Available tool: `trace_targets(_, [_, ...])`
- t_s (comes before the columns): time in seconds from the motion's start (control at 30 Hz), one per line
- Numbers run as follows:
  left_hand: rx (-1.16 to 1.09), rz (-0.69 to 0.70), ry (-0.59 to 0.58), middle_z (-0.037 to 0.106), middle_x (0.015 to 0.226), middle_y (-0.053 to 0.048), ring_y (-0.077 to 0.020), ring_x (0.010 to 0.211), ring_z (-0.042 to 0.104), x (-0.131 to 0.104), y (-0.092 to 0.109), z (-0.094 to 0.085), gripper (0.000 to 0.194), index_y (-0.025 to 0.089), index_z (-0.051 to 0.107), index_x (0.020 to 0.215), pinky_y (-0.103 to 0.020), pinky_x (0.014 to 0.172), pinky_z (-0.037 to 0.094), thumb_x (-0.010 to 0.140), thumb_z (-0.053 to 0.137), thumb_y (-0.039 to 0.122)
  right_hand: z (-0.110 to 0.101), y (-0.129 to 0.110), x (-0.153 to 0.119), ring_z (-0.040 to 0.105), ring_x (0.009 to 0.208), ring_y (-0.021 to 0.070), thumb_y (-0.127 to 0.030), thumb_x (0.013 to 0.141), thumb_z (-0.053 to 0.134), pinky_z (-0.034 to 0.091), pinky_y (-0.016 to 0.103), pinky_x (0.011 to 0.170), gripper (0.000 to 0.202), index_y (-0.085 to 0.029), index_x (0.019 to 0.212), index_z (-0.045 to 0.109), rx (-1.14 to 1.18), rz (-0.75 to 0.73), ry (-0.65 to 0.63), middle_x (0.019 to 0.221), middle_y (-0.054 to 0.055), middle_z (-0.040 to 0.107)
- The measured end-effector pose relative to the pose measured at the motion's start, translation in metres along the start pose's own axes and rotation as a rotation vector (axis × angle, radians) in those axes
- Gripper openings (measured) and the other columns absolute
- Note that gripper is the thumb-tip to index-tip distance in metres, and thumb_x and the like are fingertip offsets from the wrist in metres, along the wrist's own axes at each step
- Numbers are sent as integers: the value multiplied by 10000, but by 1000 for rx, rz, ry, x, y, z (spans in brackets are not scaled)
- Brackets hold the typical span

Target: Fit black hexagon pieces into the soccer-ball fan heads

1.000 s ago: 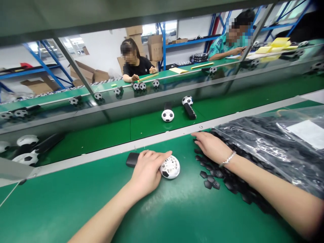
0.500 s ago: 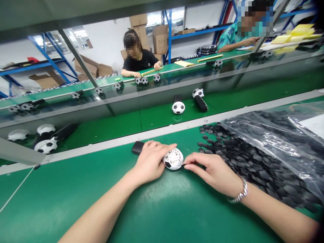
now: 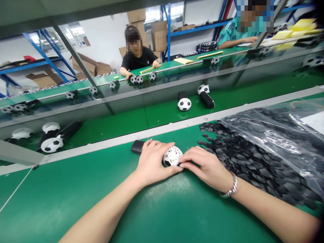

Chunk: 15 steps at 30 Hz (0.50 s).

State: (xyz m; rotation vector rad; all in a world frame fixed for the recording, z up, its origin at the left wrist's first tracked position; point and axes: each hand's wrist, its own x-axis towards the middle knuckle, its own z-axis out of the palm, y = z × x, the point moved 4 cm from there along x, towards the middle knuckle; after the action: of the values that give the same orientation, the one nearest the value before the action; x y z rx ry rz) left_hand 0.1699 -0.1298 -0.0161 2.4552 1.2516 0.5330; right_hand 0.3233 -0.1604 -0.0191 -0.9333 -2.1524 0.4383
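My left hand [image 3: 154, 162] is closed around a white soccer-ball-shaped head [image 3: 173, 155] lying on the green bench. Its upper face has an open lattice pattern, and a black patch shows low on its side. A black handle [image 3: 136, 147] sticks out beyond my left fingers. At the ball's right lower edge, my right hand [image 3: 205, 167] is pinched, thumb and forefinger together. What sits between those fingertips is mostly hidden; a small dark piece shows against the ball there. To the right of my right hand spreads a pile of small black pentagon pieces [image 3: 243, 155].
A clear plastic bag [image 3: 283, 135] covers part of the black pieces. Beyond the metal rail [image 3: 157, 131], a green belt [image 3: 121, 126] carries several soccer-ball heads [image 3: 184, 104] with black handles. Two people [image 3: 139, 57] sit across at the far bench, beside yellow strips.
My left thumb has moved down along the ball's lower edge, and my right hand has shifted slightly left. Items on the near belt moved right; those in the far row moved left.
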Motion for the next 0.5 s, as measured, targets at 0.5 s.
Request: trace_targets(0.5, [-2, 0, 86, 636, 1069, -34, -245, 969, 512, -4, 9, 2, 515, 212, 541, 1121, -435, 919, 325, 664, 649, 424, 2, 26, 6, 594, 909, 191, -269, 809, 549, 515, 294, 687, 204, -205, 1003, 551, 207, 393, -58, 1006, 55, 616])
